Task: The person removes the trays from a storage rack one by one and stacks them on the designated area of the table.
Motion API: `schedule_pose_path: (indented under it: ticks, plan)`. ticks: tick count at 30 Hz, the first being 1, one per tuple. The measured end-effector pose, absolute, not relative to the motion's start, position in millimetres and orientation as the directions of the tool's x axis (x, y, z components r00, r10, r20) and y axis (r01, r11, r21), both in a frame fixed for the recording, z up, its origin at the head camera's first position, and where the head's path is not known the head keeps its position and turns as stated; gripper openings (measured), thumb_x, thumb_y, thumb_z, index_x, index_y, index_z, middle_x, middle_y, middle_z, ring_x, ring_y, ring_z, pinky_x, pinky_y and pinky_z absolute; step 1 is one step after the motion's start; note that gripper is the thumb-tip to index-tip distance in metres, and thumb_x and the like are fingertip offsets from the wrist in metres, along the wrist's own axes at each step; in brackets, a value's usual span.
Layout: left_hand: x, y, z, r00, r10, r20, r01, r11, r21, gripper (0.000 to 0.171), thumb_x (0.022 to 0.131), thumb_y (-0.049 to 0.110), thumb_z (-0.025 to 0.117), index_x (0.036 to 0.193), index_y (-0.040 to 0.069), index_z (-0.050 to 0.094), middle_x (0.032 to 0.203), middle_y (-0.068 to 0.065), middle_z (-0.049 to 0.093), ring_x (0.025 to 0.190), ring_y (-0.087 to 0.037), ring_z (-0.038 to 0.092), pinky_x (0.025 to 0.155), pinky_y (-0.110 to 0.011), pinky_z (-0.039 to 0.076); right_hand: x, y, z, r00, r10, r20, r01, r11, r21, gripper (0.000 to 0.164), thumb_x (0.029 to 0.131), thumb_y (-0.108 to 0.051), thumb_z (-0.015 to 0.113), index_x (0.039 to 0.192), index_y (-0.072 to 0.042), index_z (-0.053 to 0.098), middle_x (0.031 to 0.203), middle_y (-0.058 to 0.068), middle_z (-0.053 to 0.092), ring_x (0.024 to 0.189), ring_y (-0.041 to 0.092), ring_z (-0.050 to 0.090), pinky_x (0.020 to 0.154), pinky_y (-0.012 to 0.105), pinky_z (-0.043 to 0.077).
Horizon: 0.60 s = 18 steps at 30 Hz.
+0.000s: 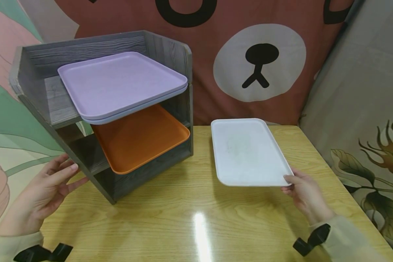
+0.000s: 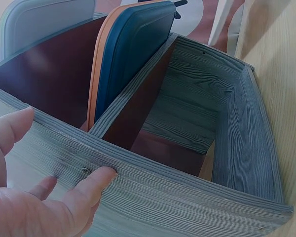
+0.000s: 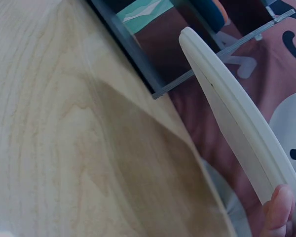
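Note:
My right hand (image 1: 306,194) pinches the near right corner of a white tray (image 1: 249,153), thumb on top. The tray is raised over the table, its shadow beneath it in the right wrist view. My left hand (image 1: 50,187) is at the left side panel of a grey wood-grain shelf rack (image 1: 39,94), fingers spread and fingertips right at the panel. On the top level a lavender tray (image 1: 124,83) lies over a pale blue one (image 1: 141,106). An orange tray (image 1: 144,140) juts from the middle level; the left wrist view shows a dark blue tray (image 2: 133,59) against its underside.
The rack stands on a light wooden table (image 1: 157,222), its bottom compartment (image 1: 144,174) below the orange tray. A bear-print cloth (image 1: 203,72) hangs behind, and a floral curtain (image 1: 357,127) borders the table's right side.

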<state>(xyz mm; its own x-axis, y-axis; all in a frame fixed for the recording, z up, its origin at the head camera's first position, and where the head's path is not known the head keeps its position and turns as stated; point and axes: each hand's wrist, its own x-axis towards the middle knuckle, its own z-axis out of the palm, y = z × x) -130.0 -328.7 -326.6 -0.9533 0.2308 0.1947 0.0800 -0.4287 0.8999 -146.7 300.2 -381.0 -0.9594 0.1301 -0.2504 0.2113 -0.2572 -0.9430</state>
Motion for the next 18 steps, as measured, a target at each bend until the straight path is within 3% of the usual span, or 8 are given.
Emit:
schedule_pose_path:
  ticks: [3, 4, 11, 18]
  plan:
    - [-129.8, -328.1, -326.3, -0.949, 0.24, 0.205, 0.083, -0.437, 0.896, 0.046, 0.1, -0.011, 0.032, 0.141, 0.01, 0.03, 0.13, -0.005, 0.051, 0.114, -0.017, 0.059, 0.087, -0.04, 0.055, -149.0, 297.2, -386.7, -0.955, 0.124, -0.268, 0.24, -0.205, -0.949, 0.058, 0.1, 0.001, 0.043, 0.15, 0.006, 0.015, 0.078, -0.002, 0.063, 0.054, 0.008, 0.06, 0.052, 0.018, 0.053]
    - [-129.8, -328.1, -326.1, -0.948, 0.241, 0.207, 0.084, -0.437, 0.896, 0.047, 0.1, -0.011, 0.032, 0.141, 0.01, 0.031, 0.13, -0.006, 0.051, 0.114, -0.017, 0.059, 0.087, -0.04, 0.055, -149.5, 296.3, -388.2, -0.953, 0.125, -0.277, 0.25, -0.196, -0.948, 0.059, 0.1, 0.001, 0.042, 0.15, 0.006, 0.012, 0.077, -0.002, 0.063, 0.054, 0.008, 0.06, 0.052, 0.018, 0.053]
    - [-130.2, -329.3, -325.8, -0.945, 0.252, 0.207, 0.091, -0.405, 0.91, 0.047, 0.1, -0.01, 0.032, 0.143, 0.009, 0.028, 0.131, -0.005, 0.05, 0.115, -0.016, 0.059, 0.088, -0.039, 0.055, -151.2, 292.6, -395.2, -0.936, 0.146, -0.32, 0.292, -0.188, -0.938, 0.062, 0.099, 0.001, 0.043, 0.151, 0.004, 0.011, 0.078, -0.003, 0.061, 0.055, 0.009, 0.059, 0.053, 0.019, 0.053]
    - [-130.6, -331.1, -327.3, -0.943, 0.255, 0.213, 0.101, -0.391, 0.915, 0.047, 0.1, -0.01, 0.032, 0.143, 0.007, 0.024, 0.132, -0.005, 0.049, 0.116, -0.016, 0.059, 0.088, -0.039, 0.054, -153.6, 292.1, -403.0, -0.939, 0.107, -0.326, 0.31, -0.144, -0.94, 0.061, 0.099, 0.001, 0.04, 0.149, 0.01, 0.007, 0.078, 0.0, 0.06, 0.056, 0.008, 0.059, 0.054, 0.019, 0.053]
